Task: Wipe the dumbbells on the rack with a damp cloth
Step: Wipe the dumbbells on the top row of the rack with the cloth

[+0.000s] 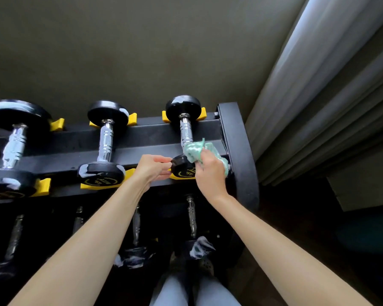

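A black rack [146, 131] carries three black dumbbells with chrome handles on yellow cradles. On the rightmost dumbbell [185, 129], my right hand [209, 173] grips a bunched mint-green cloth [195, 151] and presses it where the handle meets the near head. My left hand [155, 168] touches the left side of that near head with its fingertips and thumb. The middle dumbbell [106, 140] and the left dumbbell [16, 144] lie untouched, with pale wet-looking patches on their heads.
The rack's black end post [239, 151] stands just right of my right hand. Grey curtains [318, 96] hang at the right. A lower shelf holds more dumbbells [191, 217] in shadow. My legs and shoes [192, 272] are below.
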A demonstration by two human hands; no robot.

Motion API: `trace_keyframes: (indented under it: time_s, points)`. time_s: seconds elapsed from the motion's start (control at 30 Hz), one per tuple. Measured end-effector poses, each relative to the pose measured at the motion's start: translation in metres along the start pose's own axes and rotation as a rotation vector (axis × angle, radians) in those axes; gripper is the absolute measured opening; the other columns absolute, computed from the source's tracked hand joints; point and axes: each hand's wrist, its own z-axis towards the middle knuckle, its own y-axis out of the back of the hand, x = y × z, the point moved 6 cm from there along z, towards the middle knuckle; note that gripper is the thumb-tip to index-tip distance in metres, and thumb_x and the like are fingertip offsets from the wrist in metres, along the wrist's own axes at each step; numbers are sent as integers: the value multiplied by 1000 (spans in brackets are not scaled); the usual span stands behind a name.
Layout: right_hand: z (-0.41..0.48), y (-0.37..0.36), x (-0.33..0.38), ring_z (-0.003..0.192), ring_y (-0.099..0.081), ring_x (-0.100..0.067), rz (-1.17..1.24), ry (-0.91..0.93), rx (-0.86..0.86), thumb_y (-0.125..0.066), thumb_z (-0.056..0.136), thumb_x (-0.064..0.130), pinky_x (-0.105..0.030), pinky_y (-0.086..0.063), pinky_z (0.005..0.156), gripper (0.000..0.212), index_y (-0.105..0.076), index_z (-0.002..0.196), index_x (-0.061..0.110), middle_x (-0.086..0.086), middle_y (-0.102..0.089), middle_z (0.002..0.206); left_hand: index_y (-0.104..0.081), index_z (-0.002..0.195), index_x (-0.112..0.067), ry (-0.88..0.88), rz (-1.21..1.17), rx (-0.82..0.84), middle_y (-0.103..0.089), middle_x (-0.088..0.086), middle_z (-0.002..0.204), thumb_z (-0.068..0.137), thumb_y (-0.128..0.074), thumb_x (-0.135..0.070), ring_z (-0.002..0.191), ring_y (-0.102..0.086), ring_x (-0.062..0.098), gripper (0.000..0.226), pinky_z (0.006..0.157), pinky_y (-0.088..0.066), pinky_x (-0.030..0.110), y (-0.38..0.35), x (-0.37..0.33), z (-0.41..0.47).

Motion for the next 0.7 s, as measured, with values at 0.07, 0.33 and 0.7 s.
trace_keyframes:
  time_s: [0.07,0.33,0.7]
  points:
    - [-3,-10,8,90,-62,-35,-107,237,80,-46,76,-15,-37,-53,82,24,-65,88,-6,-18,-66,95,-63,114,1,7,-4,18,-66,20,104,88,-61,-2,90,-66,27,27,82,-53,32,1,0,0]
    - [-38,-1,-14,100,-66,-30,-497,904,484,-26,69,1,-41,-53,89,47,-70,81,9,-8,-69,101,-68,100,-4,-66,216,6,-66,17,103,88,-50,7,93,-63,23,24,86,-54,31,1,-13,-2]
    - [9,71,-31,78,-66,-27,1311,-748,-37,-39,88,5,-40,-52,80,26,-64,95,0,-15,-67,84,-63,108,-4,-185,41,299,-68,8,97,97,-48,-26,83,-66,16,28,74,-56,25,-40,-92,-43]
